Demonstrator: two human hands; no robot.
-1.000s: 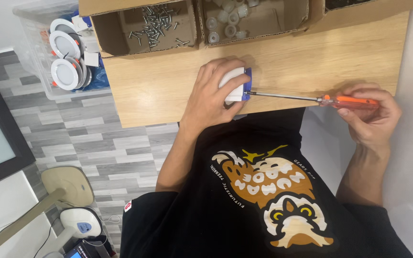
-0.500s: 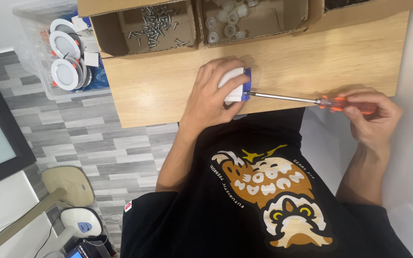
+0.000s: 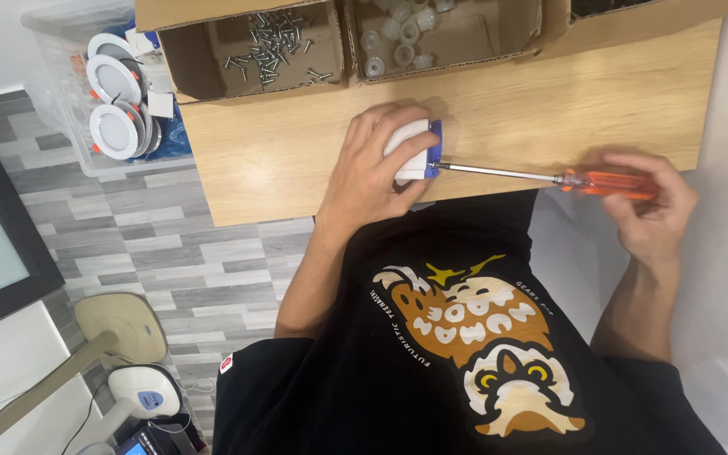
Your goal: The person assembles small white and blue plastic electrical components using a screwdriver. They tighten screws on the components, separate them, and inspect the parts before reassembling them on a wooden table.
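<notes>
Where the wooden table ends at its near edge, just above the person's black shirt, both hands work close to that rim. The left hand curls its fingers over a small white and blue part, pressing it to the tabletop right beside the edge, with little board left in front of it. The right hand hangs off the table's corner, its fingers wrapped tight round the orange handle of a screwdriver. The tool's long axis runs nearly level and along the table edge, the handle out to the right and the steel tip pointing left, meeting the blue side of the part. Bare wood lies open beyond the hands. Farther back stand cardboard boxes, one holding screws, one holding small pale caps. A clear bin of round white lamps sits off to the left.
</notes>
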